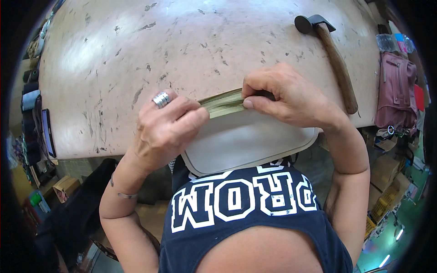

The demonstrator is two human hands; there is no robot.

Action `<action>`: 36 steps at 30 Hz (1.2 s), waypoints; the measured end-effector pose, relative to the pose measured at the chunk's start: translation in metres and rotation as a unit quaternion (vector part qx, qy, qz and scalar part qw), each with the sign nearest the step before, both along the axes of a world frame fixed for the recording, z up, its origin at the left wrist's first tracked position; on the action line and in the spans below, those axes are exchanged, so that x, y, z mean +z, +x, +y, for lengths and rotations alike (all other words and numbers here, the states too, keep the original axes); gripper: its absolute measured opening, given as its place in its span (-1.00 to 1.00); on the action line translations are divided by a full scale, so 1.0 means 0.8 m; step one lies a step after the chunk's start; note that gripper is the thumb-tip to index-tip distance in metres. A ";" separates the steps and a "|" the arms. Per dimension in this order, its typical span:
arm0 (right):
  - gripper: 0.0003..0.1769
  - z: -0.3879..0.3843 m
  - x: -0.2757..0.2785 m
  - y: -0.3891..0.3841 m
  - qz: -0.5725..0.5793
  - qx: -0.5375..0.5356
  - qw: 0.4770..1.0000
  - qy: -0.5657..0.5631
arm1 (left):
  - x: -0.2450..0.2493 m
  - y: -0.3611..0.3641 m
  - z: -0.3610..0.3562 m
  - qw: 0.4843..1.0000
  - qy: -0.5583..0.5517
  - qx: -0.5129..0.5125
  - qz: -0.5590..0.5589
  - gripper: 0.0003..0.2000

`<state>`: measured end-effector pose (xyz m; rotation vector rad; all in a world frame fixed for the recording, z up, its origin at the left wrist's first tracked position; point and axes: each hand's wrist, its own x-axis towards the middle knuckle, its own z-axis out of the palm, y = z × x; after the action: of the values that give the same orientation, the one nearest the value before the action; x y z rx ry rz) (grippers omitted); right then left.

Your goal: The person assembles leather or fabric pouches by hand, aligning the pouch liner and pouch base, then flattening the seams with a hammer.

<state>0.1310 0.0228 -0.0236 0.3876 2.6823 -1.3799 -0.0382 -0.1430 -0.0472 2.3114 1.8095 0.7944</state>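
A pale grey-white bag panel [248, 139] with rounded corners and a dark line along its border lies against my body at the table's front edge. Along its upper side runs a folded, yellowish-green edge strip [226, 102]. My left hand [166, 123], with a ringed finger, is curled over the strip's left end; its fingertips are partly hidden. My right hand [284, 95] pinches the strip's right part between thumb and forefinger. Something small and dark shows beneath the right fingers, too covered to name. Right of that hand, a hammer [336, 63] with a wooden handle rests on the table.
The worn, scratched table [114, 68] spreads out ahead. At its right edge are a pink bag [397, 91] and a plastic bottle [387, 43]. A phone-like dark slab [48, 133] lies at the left edge. Boxes [387, 175] stand low on the right.
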 end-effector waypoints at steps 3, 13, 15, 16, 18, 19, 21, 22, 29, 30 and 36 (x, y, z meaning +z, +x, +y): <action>-0.85 -0.002 0.006 -0.007 -0.023 0.011 1.000 0.006 | -0.004 0.001 -0.004 0.999 0.032 -0.007 0.038 -0.77; -0.81 -0.017 -0.011 -0.026 -0.002 0.033 0.999 0.021 | -0.010 0.001 -0.007 0.992 0.079 -0.024 0.095 -0.78; -0.83 -0.021 -0.020 -0.026 0.040 0.032 0.998 0.034 | -0.012 0.002 -0.007 0.993 0.077 -0.019 0.084 -0.78; -0.84 -0.024 -0.023 -0.026 0.060 0.031 0.997 0.042 | -0.012 0.002 -0.007 0.993 0.080 -0.021 0.087 -0.78; -0.85 -0.027 -0.023 -0.030 0.049 0.033 0.997 0.041 | -0.012 0.002 -0.008 0.992 0.085 -0.023 0.096 -0.78; -0.84 -0.029 -0.023 -0.031 0.044 0.035 0.998 0.039 | -0.011 0.001 -0.009 0.993 0.068 -0.025 0.094 -0.79; -0.84 -0.030 -0.021 -0.030 0.046 0.049 0.997 0.045 | -0.005 -0.001 -0.011 0.995 0.034 -0.028 0.092 -0.81; -0.84 -0.030 -0.020 -0.029 0.047 0.057 0.996 0.049 | 0.000 0.001 -0.010 1.000 -0.005 0.002 0.011 -0.83; -0.83 -0.050 -0.026 -0.017 0.160 0.044 0.978 0.129 | 0.020 0.002 0.000 0.978 -0.186 0.040 -0.086 -0.78; -0.84 -0.049 -0.027 -0.015 0.160 0.039 0.978 0.124 | 0.021 0.001 0.001 0.978 -0.197 0.032 -0.057 -0.74; -0.89 -0.027 0.006 -0.014 0.199 0.059 0.973 0.100 | 0.041 -0.020 -0.014 0.924 -0.229 0.058 -0.300 -0.56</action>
<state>0.1195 0.0012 -0.0185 -0.0443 3.1182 -1.2723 -0.0539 -0.1541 -0.0147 1.4710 1.6263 0.8557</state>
